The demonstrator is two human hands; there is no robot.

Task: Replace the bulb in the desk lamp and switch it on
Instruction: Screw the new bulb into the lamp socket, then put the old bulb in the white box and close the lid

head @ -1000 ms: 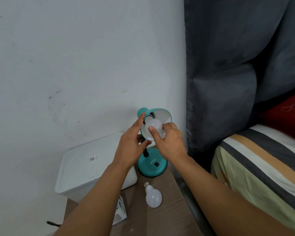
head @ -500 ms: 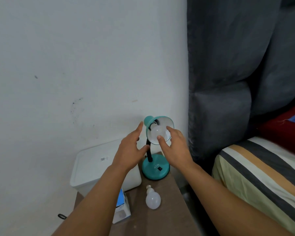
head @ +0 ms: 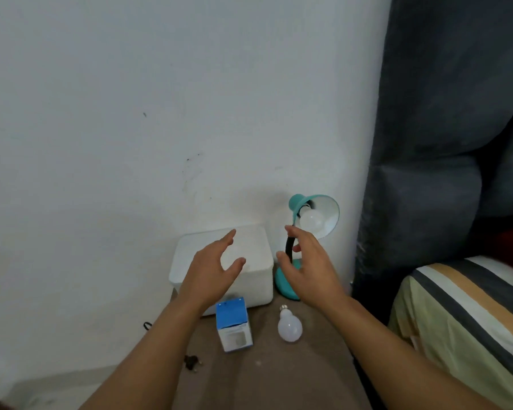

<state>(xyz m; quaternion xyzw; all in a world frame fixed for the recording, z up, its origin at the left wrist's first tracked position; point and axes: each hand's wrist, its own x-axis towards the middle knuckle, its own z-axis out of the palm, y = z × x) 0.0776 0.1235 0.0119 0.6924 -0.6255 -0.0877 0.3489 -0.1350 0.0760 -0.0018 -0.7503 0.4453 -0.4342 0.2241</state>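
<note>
Both hands hold nothing: the left hand (head: 212, 269) hovers with fingers spread loosely at centre frame, and the right hand (head: 307, 263) is likewise wide and relaxed just to its right, in front of the lamp's black neck (head: 288, 247).

Near to far: at lower centre a bedside table (head: 279, 380) carries a small dark plug-like object (head: 191, 362), a blue-and-white bulb box (head: 234, 324) standing upright, and a loose bulb (head: 290, 325) lying on its side with the screw cap pointing away. Behind them sits a white lidded container (head: 243, 279) and, to its right, the teal desk lamp (head: 314, 214) with a fitted bulb (head: 311, 220) seated in its shade, unlit.

Judged step — switching on, since a bulb already sits in the socket. The base (head: 283, 287) is largely hidden by the right hand, so no switch can be made out. For a clean press, one hand should steady the base while a single fingertip works the switch — pushing down, not sideways, so the light lamp does not slide toward the table's edge or knock the loose bulb into rolling.
</note>
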